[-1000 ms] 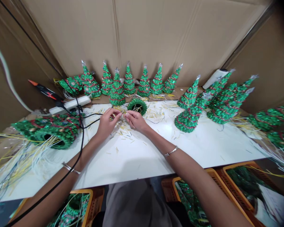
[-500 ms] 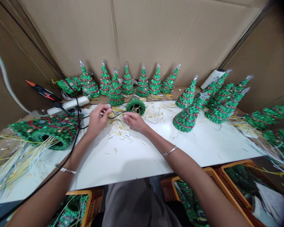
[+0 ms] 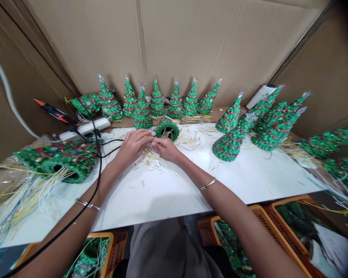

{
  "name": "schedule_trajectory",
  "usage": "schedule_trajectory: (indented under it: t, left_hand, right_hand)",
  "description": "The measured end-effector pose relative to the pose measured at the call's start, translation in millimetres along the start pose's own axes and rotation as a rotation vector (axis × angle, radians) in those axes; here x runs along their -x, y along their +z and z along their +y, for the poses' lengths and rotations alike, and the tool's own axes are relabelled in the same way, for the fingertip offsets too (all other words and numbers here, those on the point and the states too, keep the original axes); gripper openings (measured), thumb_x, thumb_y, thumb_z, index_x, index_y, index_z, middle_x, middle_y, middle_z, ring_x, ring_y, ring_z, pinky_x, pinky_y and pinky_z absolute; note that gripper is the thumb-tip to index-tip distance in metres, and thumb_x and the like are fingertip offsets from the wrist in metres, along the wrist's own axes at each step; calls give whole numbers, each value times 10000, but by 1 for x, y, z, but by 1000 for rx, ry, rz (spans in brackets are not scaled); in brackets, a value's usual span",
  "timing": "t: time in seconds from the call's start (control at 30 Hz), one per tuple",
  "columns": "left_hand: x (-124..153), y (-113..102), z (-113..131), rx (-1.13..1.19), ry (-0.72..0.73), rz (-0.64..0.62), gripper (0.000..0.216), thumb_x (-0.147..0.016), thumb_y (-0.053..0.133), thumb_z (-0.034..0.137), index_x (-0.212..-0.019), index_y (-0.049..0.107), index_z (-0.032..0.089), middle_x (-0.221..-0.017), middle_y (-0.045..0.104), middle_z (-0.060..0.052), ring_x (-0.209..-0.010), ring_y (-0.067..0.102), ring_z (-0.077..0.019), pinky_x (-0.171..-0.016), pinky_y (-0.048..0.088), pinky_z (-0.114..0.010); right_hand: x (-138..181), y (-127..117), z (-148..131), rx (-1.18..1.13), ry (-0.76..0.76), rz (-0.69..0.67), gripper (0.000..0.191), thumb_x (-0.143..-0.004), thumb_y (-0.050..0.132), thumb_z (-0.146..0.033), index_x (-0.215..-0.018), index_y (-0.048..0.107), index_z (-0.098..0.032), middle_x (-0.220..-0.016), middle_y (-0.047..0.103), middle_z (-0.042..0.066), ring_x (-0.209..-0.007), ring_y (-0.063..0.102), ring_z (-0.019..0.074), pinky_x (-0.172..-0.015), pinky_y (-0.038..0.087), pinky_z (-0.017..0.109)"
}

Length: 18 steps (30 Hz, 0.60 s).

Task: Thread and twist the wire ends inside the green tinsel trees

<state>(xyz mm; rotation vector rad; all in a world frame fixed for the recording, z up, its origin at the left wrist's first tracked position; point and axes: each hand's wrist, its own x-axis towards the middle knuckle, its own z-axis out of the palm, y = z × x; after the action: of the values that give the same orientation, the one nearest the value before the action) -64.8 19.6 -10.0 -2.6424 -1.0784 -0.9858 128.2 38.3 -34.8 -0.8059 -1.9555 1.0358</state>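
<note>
Where the white table [image 3: 176, 189] nears its far edge, the left hand [image 3: 132, 146] and right hand [image 3: 166, 148] meet fingertip to fingertip, both pinched closed on thin wires [image 3: 151, 139], just in front of a small green tree [image 3: 167, 129] lying on its side. More trees [image 3: 156, 102] stand along the far edge.

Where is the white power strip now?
In the head view, the white power strip lies on the left side, just beyond the large tree lying on its side, and left of the left hand.
</note>
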Motion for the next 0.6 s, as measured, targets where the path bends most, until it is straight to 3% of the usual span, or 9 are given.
schedule_trajectory:
  t: [0.17,0.3,0.47,0.6]
  left_hand:
    - [2,-6,-12,-17,53,-58,228,-961,470,233,-1057,677,237,-975,730,-68,-1059,613,-242,-919,393,-422]
    - [1,-12,-17,-17,10,-39,219,-953,473,252,-936,691,233,-875,712,-69,-980,618,-246,-875,407,-420]
    - [3,-22,-17,-95,-124,167,216,-951,481,287,-1006,683,234,-989,713,-89,-1022,611,-260,-894,411,-432]
    - [3,-18,-6,-18,18,14,301,-945,492,273,-1210,635,266,-1198,691,-70,-1180,581,-249,-993,390,-438]
  right_hand:
    - [-1,-4,-2,110,-76,-36,296,-954,434,-274,-692,516,-166,-604,487,-32,-600,455,101,-626,353,206]
    - [-1,-5,-3,134,-81,-51,278,-948,431,-259,-701,522,-171,-599,483,-33,-599,452,106,-640,353,208]
    - [0,-6,-1,121,-75,-47,280,-952,424,-262,-707,522,-172,-607,497,-31,-589,462,104,-654,360,209]
    - [-1,-5,1,147,-94,-34,288,-944,428,-251,-675,499,-173,-605,483,-32,-590,443,104,-660,350,214]
